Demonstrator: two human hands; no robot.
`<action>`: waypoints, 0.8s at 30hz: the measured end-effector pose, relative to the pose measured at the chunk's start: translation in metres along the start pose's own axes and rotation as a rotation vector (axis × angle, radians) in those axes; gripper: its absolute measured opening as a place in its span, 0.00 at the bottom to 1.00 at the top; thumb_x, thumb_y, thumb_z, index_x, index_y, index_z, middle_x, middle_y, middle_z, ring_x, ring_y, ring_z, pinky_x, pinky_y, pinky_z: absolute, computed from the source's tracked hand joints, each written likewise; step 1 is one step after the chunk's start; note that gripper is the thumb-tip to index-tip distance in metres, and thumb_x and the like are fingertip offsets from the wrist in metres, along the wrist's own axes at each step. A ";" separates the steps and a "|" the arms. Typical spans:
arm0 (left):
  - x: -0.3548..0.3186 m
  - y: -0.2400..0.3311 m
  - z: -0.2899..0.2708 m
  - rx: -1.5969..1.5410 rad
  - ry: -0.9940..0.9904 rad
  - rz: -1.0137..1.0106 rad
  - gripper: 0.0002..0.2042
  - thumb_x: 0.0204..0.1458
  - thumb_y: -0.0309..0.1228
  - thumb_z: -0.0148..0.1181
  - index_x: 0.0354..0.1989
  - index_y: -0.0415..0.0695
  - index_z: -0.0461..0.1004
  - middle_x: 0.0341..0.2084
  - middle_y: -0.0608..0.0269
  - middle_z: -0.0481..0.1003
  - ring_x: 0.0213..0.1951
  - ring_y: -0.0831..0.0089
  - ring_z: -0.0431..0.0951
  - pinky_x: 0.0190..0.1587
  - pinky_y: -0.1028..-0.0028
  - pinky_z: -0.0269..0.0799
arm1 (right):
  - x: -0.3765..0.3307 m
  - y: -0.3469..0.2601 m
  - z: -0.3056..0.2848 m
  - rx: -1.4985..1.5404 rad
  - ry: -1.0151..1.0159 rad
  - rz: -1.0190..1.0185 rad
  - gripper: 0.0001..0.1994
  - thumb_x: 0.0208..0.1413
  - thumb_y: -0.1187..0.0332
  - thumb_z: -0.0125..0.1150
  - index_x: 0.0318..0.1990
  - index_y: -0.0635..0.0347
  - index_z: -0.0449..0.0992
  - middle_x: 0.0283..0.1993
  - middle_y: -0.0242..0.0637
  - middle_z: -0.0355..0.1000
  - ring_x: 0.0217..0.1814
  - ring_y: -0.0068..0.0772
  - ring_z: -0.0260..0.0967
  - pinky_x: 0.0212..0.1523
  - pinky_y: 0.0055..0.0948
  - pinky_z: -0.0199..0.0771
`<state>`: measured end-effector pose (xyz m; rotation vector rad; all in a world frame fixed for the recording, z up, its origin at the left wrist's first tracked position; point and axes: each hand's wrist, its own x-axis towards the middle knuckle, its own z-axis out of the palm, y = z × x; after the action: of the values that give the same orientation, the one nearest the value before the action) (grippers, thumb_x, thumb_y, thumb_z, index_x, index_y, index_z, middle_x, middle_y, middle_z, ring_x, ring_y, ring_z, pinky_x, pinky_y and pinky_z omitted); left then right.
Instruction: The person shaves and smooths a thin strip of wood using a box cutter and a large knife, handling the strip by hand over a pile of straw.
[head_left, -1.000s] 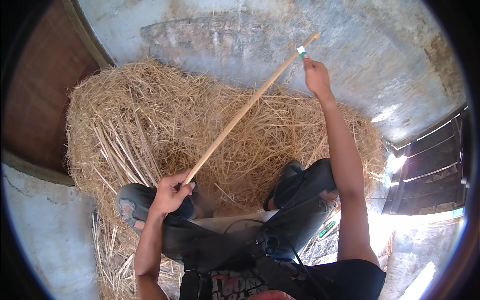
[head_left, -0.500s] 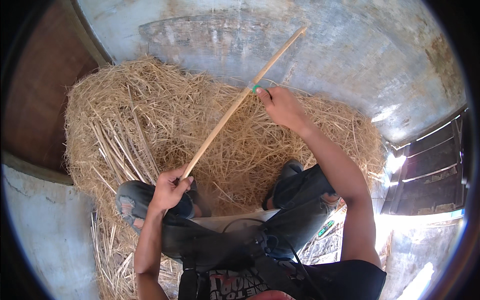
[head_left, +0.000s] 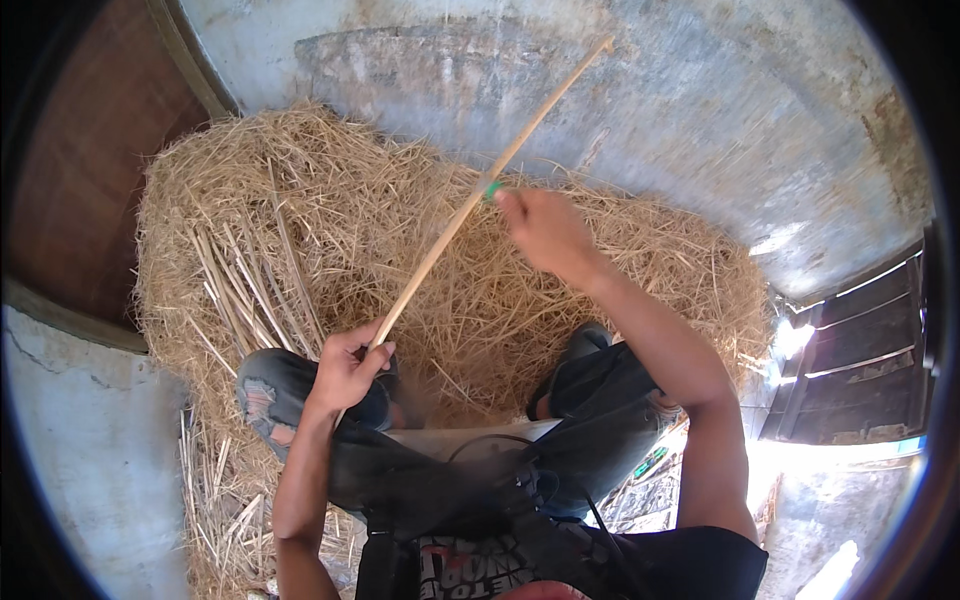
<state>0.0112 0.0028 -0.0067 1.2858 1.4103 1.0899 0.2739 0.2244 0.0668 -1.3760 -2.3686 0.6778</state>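
Note:
A long, pale wooden strip, like split bamboo (head_left: 428, 264), runs slantwise from my lap up toward the far wall. My left hand (head_left: 345, 374) is closed round its near end, thumb on top, and a short piece shows below the wrist. My right hand (head_left: 549, 236) is closed on a small tool with a green end (head_left: 493, 190), which meets the strip about halfway along. Motion smears this hand, and the tool's blade or edge cannot be made out. The strip's far tip stands out in front of the wall.
Loose shavings (head_left: 340, 200) heap up in front of me and to the left, with several thin strips (head_left: 240, 285) lying on them. A worn grey wall (head_left: 700, 120) curves behind. My bent knees flank a pale board (head_left: 470, 440). A green object (head_left: 652, 462) lies at right.
My right hand and the green-ended tool have slid a little down the strip, toward me and left. My left hand keeps its grip, nearly in place.

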 end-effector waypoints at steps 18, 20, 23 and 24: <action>0.004 0.009 0.009 -0.099 0.020 -0.025 0.16 0.60 0.21 0.56 0.56 0.32 0.76 0.20 0.69 0.73 0.17 0.88 0.65 0.20 0.82 0.57 | 0.019 -0.009 -0.014 0.035 0.186 -0.076 0.28 0.74 0.50 0.39 0.32 0.63 0.78 0.17 0.39 0.68 0.17 0.39 0.67 0.23 0.46 0.69; 0.005 0.005 0.007 -0.140 -0.014 -0.034 0.16 0.60 0.21 0.55 0.56 0.31 0.75 0.19 0.69 0.72 0.14 0.87 0.62 0.17 0.82 0.55 | 0.012 -0.017 -0.008 0.059 0.016 -0.010 0.28 0.74 0.51 0.39 0.33 0.65 0.79 0.17 0.42 0.69 0.17 0.44 0.68 0.24 0.48 0.71; 0.008 0.014 0.003 -0.268 -0.037 -0.133 0.16 0.62 0.23 0.54 0.57 0.33 0.75 0.20 0.70 0.72 0.16 0.87 0.63 0.19 0.83 0.55 | -0.021 -0.043 0.025 0.067 -0.136 -0.158 0.29 0.73 0.52 0.39 0.33 0.67 0.79 0.17 0.43 0.69 0.15 0.47 0.66 0.23 0.48 0.72; 0.008 0.012 0.004 -0.276 -0.034 -0.134 0.16 0.62 0.23 0.53 0.57 0.33 0.75 0.20 0.70 0.71 0.15 0.87 0.63 0.18 0.83 0.54 | -0.029 -0.047 0.034 0.033 -0.128 -0.218 0.29 0.73 0.51 0.39 0.32 0.66 0.79 0.17 0.43 0.69 0.15 0.48 0.67 0.23 0.48 0.72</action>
<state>0.0172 0.0115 0.0038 0.9939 1.2521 1.1212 0.2368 0.1712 0.0628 -1.0688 -2.5458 0.7585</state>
